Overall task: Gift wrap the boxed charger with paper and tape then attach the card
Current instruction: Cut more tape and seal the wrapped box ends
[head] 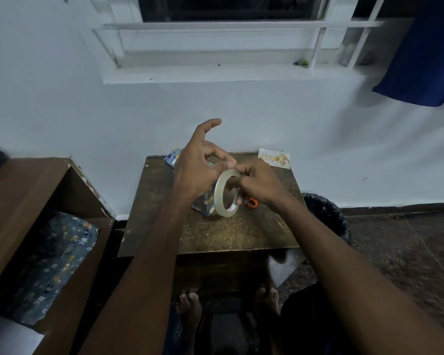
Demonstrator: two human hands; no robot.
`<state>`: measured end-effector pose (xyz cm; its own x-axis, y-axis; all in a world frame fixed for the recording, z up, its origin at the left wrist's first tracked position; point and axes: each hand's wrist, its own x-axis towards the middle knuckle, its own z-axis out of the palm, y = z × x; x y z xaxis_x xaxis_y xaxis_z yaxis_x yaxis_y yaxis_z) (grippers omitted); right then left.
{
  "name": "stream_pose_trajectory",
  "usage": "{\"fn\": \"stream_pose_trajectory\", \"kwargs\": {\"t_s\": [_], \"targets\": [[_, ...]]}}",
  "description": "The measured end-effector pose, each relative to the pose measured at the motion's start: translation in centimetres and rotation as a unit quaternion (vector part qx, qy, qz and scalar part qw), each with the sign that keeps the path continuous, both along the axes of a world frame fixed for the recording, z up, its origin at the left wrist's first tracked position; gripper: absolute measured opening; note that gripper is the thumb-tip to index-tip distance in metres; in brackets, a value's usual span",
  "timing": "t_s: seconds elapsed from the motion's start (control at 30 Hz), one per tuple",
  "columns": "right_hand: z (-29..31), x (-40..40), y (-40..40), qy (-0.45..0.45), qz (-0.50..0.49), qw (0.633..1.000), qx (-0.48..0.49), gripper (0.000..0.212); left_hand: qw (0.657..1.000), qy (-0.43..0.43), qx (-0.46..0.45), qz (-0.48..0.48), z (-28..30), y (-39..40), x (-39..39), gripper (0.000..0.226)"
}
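Right hand (260, 184) gripping tape roll (226, 193), fingers curling through its hole. Left hand (200, 165) pinching at roll's top edge with thumb and one finger, index finger sticking out straight. Roll hanging above worktop (164, 226). Wrapped box (203, 203) lying on worktop beneath hands, mostly hidden. Card (274, 158) resting at worktop's far right corner. Orange scissors handle (251, 202) peeking out below right hand. Spare wrapping paper (51, 262) lying in left shelf. White wall, window behind.

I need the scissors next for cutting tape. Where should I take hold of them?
Only the orange handle loop of the scissors shows, beside the right hand. Grip that loop, probably from the right: the tape roll blocks the left.
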<state>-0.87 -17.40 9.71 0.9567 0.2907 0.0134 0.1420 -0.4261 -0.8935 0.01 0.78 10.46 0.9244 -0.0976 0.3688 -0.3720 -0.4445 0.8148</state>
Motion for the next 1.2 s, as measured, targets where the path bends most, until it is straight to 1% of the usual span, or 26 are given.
{"fn": "stream_pose_trajectory", "kwargs": {"t_s": [0.07,0.13,0.17,0.23,0.43,0.5,0.6,0.67,0.73,0.8,0.87,0.93,0.97,1.0,1.07,1.13,1.2], "targets": [[-0.1,0.1,-0.1,-0.048,-0.008,0.999,-0.023,0.019,1.0,-0.001,-0.001,0.003,0.1,0.0,-0.1,0.09],[-0.5,0.5,-0.3,-0.136,-0.027,0.988,-0.072,0.033,1.0,0.0,0.007,0.014,0.2,-0.1,-0.2,0.091],[-0.6,0.7,-0.4,-0.166,-0.039,0.981,-0.095,0.033,1.0,0.003,0.014,0.024,0.2,-0.2,-0.2,0.091],[-0.7,0.8,-0.7,-0.195,-0.054,0.971,-0.124,0.018,0.999,0.008,0.024,0.046,0.2,-0.4,-0.2,0.092],[-0.4,0.5,-0.7,-0.233,-0.076,0.962,-0.122,0.02,0.998,0.031,-0.002,0.057,0.2,-0.5,0.1,0.098],[-0.5,0.5,-0.6,-0.237,-0.075,0.961,-0.124,0.021,0.997,0.035,0.004,0.067,0.3,-0.6,0.1,0.103],[-0.7,0.7,-0.9,-0.231,-0.063,0.96,-0.148,0.017,0.995,0.027,0.043,0.082,0.3,-0.8,0.0,0.113],[-0.8,0.9,-1.2,-0.226,-0.051,0.96,-0.158,0.013,0.992,0.018,0.081,0.091,0.0,-0.7,0.0,0.126],[-0.6,1.1,-1.6,-0.22,-0.059,0.962,-0.148,0.016,0.989,0.007,0.108,0.102,-0.1,-0.5,0.0,0.131],[-0.4,1.3,-1.9,-0.222,-0.084,0.96,-0.151,0.017,0.993,0.005,0.051,0.103,0.4,-0.5,-0.3,0.119],[-0.7,1.7,-2.1,-0.21,-0.103,0.956,-0.179,0.016,0.994,0.006,-0.032,0.101,1.0,-0.4,-0.6,0.091],[-1.2,2.1,-2.0,-0.17,-0.098,0.956,-0.219,0.015,0.989,0.016,-0.121,0.082,1.2,0.3,-0.7,0.06],[-1.4,2.2,-1.9,-0.144,-0.093,0.956,-0.238,0.014,0.984,0.022,-0.164,0.07,1.2,0.6,-0.6,0.051],[-1.6,2.3,-1.9,-0.116,-0.084,0.957,-0.254,0.015,0.979,0.022,-0.195,0.061,1.2,0.9,-0.7,0.046],[-1.8,2.4,-2.0,-0.064,-0.048,0.954,-0.29,0.028,0.972,0.013,-0.227,0.054,1.3,1.1,-1.2,0.044],[-1.8,2.3,-2.1,-0.026,0.007,0.939,-0.344,0.044,0.971,-0.01,-0.231,0.058,1.3,1.1,-1.8,0.045],[-1.8,2.1,-2.2,-0.019,0.039,0.927,-0.373,0.055,0.972,-0.039,-0.225,0.058,0.9,1.1,-2.0,0.051]]}}
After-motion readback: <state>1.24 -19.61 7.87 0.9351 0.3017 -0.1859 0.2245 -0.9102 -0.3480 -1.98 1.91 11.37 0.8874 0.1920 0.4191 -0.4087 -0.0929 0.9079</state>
